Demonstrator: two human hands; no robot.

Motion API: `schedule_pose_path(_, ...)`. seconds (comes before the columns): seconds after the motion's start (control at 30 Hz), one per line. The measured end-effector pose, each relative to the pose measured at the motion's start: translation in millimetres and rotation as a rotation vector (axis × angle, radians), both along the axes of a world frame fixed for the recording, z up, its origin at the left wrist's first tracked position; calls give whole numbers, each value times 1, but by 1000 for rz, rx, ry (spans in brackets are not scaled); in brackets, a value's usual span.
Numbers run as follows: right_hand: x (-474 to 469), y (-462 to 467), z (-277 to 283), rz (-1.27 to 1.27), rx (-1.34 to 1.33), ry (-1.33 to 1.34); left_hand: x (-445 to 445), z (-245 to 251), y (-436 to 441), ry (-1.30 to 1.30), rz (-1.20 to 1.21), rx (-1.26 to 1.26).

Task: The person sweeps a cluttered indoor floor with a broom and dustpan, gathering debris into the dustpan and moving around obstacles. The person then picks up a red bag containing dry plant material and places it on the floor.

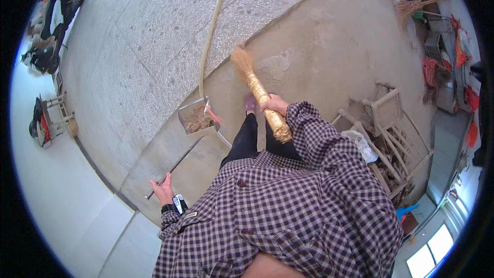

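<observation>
My right hand (274, 105) grips the bound handle of a straw hand broom (262, 94), whose bristles point up and away over the concrete by the step edge. At the lower left, my left hand (163, 188) is on the upper end of a thin dark rod (181, 158); its thumb lies against the rod and its fingers look partly spread. The rod runs to a metal dustpan (197, 118), which holds brown debris and red plastic strands. Whether the rod joins the pan is not plain.
A pale hose (211, 35) crosses the speckled floor to the dustpan. At right lie a bamboo chair frame (386, 123) and a white plastic bag (359, 145). More brooms (409, 8) are at upper right. A small stool (58, 112) and a scooter (56, 27) stand along the left.
</observation>
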State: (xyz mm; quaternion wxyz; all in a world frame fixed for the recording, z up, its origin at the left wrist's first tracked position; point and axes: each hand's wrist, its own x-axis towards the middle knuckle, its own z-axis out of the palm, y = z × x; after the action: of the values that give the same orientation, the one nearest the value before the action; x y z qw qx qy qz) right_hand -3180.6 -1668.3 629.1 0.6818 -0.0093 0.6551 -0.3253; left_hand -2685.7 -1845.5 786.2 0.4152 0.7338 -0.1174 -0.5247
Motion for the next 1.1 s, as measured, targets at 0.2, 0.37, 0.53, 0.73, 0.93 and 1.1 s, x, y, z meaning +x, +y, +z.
schedule_pose_path(0.2, -84, 76, 3, -379, 51, -235, -20, 1, -9, -16, -93, 27)
schedule_pose_path(0.37, -84, 103, 38, -540, -132, -111, -34, -8, -16, -25, -223, 5)
schedule_pose_path(0.53, -45, 68, 74, -547, -188, -214, -44, 6, -18, -29, -271, -18)
schedule_pose_path(0.73, -86, 33, 31, -362, -187, -196, -69, 32, -26, -44, -283, -21)
schedule_pose_path(0.93, -162, 137, 27, -693, 52, -158, -84, 44, -24, -86, -298, -52)
schedule_pose_path(1.1, -174, 178, 73, -829, -60, 11, -102, 61, -30, -86, -290, -73)
